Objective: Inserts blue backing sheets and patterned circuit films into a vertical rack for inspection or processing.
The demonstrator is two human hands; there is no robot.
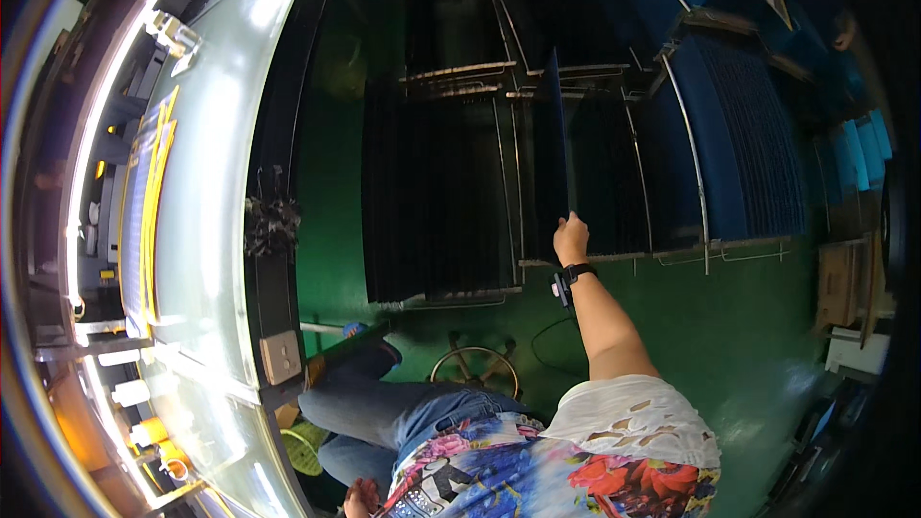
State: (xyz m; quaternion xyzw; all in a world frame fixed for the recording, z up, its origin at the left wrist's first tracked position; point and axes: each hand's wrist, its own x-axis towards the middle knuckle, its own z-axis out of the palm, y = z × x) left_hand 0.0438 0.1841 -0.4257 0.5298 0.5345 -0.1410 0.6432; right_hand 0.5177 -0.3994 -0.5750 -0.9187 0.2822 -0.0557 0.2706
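Observation:
My right arm reaches out to a metal rack packed with dark upright sheets. My right hand (572,238) is closed on the near edge of a thin blue panel (562,139), which stands up above the dark sheets (436,192) around it. A black band with a small device (564,286) is on that wrist. Low in the view, beside my thigh, my left hand (363,497) shows only in part, and its fingers are too unclear to read.
A long glossy table (216,163) runs along my left, with yellow-edged blue panels (149,211) lying on it. More blue sheets (743,139) fill a rack at the right. Below the racks is a stool's ring (475,364). Parts of other people show at the upper right.

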